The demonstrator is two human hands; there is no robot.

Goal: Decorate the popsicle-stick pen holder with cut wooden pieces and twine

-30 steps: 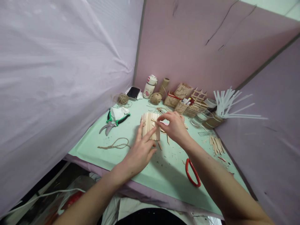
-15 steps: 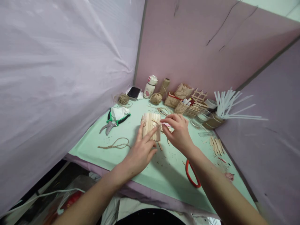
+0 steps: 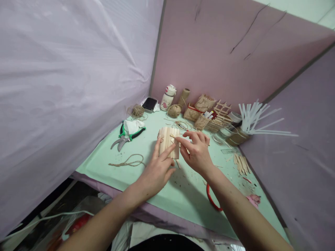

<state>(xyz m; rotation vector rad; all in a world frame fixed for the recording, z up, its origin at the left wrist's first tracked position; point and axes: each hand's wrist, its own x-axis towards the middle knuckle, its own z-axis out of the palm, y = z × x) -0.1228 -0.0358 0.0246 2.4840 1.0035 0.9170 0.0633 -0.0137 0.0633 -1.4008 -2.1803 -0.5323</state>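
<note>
A small panel of pale craft sticks (image 3: 167,144) lies on the green-covered table, with thin wood pieces (image 3: 172,137) on its top. My left hand (image 3: 157,172) rests on the panel with its fingers spread. The index fingertip is at the panel's left side, another finger reaches its right part, and the thumb is off it. My right hand (image 3: 196,151) is at the panel's right side. Its index fingertip touches the small wood pieces, while the thumb stays apart and the other fingers are bent. More wood scraps are partly hidden behind my right hand.
Green-handled pruning shears (image 3: 123,139) and a loop of twine (image 3: 128,161) lie to the left. Twine balls (image 3: 174,110), a bottle (image 3: 168,97) and stick-made boxes (image 3: 205,103) line the back. Glue sticks (image 3: 252,116) stand at right. A red handle (image 3: 210,198) shows beside my right forearm.
My right index finger has come down from just above the panel onto the small wood pieces. My left hand has stayed in place on the panel.
</note>
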